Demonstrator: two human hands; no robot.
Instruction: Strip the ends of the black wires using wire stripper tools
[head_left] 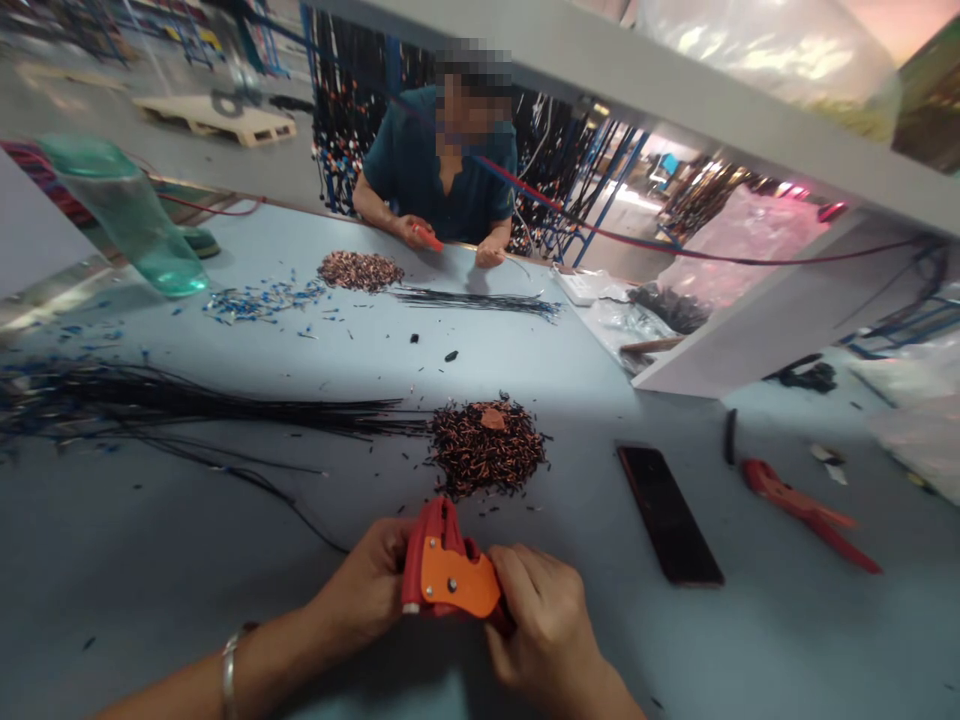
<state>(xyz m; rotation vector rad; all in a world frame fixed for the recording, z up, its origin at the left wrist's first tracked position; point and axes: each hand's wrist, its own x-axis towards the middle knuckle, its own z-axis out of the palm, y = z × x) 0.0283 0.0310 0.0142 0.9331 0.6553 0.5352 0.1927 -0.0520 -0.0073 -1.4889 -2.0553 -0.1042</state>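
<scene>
The handles of a red-and-orange wire stripper (459, 583) are clasped in the right hand (546, 612), low over the desk (577, 350). The left hand (371, 580) is set at the tool's other side; its grip cannot be told, its fingertips being hidden. A black wire (297, 512) is led to it. The space just ahead is taken up by a heap of clippings (487, 460). A phone (670, 515) is laid to the right.

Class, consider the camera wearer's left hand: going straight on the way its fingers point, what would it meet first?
The left hand would probably first meet the red-and-orange wire stripper held in the right hand; hand and tool look close or touching, though depth is unclear.
</scene>
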